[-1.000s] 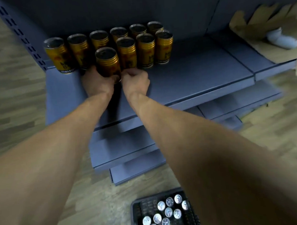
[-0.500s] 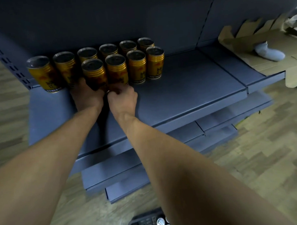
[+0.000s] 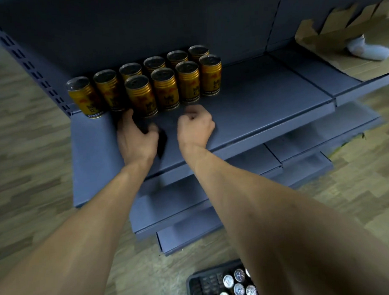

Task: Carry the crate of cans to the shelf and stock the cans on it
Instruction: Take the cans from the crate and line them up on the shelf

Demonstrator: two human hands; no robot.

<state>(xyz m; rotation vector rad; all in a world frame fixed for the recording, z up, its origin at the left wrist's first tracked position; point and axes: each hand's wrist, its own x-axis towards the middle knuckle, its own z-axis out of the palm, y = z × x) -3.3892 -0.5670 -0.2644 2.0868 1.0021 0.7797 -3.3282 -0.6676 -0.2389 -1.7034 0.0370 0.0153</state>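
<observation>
On the shelf (image 3: 254, 105): ten gold cans (image 3: 164, 82) upright in two rows, left hand (image 3: 137, 138) just before the front-left can, fingers loosely curled, seemingly holding nothing; right hand (image 3: 196, 127) curled shut, empty. On the floor below: crate (image 3: 194, 284) with more cans.

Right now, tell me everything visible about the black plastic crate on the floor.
The black plastic crate sits on the wood-pattern floor at the frame's bottom edge, below the blue shelves, only partly in view. Its base looks like open grid. Silver-topped cans stand upright inside, clustered to its right; the left part shows bare. The right forearm covers its right side. Neither hand touches it.
</observation>
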